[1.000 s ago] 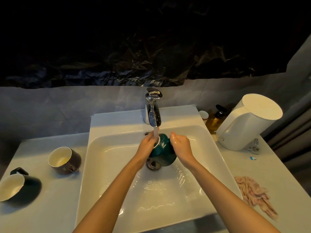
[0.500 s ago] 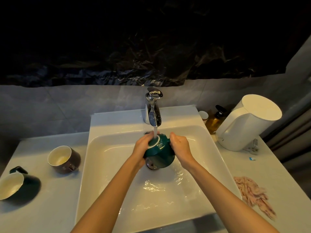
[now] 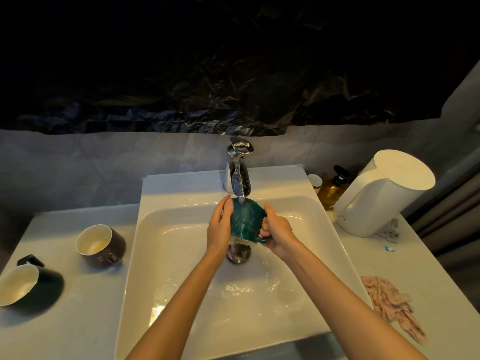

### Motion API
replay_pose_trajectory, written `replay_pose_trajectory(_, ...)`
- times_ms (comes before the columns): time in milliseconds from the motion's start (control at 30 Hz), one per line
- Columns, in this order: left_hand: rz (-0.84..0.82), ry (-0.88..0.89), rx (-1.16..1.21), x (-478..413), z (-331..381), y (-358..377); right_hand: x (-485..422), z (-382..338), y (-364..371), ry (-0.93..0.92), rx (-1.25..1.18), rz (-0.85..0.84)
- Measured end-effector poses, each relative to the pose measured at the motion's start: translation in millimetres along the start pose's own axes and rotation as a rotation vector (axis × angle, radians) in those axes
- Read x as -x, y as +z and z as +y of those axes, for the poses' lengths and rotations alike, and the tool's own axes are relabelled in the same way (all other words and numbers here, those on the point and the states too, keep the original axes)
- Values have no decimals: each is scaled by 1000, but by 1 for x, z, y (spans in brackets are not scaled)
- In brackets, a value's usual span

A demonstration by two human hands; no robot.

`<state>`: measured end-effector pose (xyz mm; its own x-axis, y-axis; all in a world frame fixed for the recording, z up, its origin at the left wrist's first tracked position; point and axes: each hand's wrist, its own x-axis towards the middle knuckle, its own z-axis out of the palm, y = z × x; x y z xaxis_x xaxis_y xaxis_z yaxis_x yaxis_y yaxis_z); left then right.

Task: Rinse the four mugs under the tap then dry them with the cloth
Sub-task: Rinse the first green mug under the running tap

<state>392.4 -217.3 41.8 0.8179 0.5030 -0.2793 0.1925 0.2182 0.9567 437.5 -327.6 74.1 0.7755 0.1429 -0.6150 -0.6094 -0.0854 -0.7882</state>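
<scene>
text: none legible | brown mug (image 3: 104, 245): faint mark, unreadable

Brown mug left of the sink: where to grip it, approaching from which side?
Grip the brown mug by its handle, coming from the near side: the handle points toward the counter's front edge. It stands upright, clear of the black mug, so a rim pinch from above should also work. The left hand and right hand are on the teal mug.
</scene>
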Motion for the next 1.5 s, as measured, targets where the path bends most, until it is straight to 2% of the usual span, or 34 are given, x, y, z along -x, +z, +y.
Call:
replay_pose_trajectory(67, -151, -124, -69, -6, 13, -4, 0, -3, -5, 17, 73, -29)
replay_pose_trajectory(133, -230, -196, -44, -7, 20, -6, -1, -7, -8, 70, 51, -80)
replay_pose_trajectory(267, -245, -8, 13, 4, 4, -11, -3, -12, -11, 269, -273, -145)
replay_pose_trajectory(433, -483, 64, -231, 8, 1, -44, -6, -1, -15, 423, -278, -182)
replay_pose_trajectory(500, -444, 101, -292, 6, 4, -47, -5, 2, -15, 478, -304, -224)
replay_pose_trajectory(567, -302, 86, -312, 2, 6, -44, -2, -1, -13, 505, -277, -262)
replay_pose_trajectory(633, -194, -51, -301, 0, 6, -39, -1, -2, -10, 384, 10, -256)
replay_pose_trajectory(733, -185, -204, -260, -4, 9, -34, 1, -4, -9, 66, 421, -229)
replay_pose_trajectory(900, -319, -353, -144, -2, 19, -26, 1, 0, -22, -413, 681, -323)
replay_pose_trajectory(1000, -343, -379, -136, 1, 21, -18, -8, 11, -32, -567, 956, -137)
replay_pose_trajectory(1067, -365, -363, -150, 4, 20, -13, -9, 11, -33, -591, 1022, 18)
replay_pose_trajectory(1133, -344, -382, -106, 8, 19, -12, -9, 9, -30, -579, 1026, 90)
replay_pose_trajectory(1300, -218, -390, 92, 7, 12, -26, -16, 6, -12, -417, 889, 34)
replay_pose_trajectory(1433, -239, -404, 26, 1, 9, -31, -21, 8, -15, -315, 870, 105)
replay_pose_trajectory(1500, -259, -449, 33, 3, 6, -30, -20, 11, -16, -295, 886, 77)
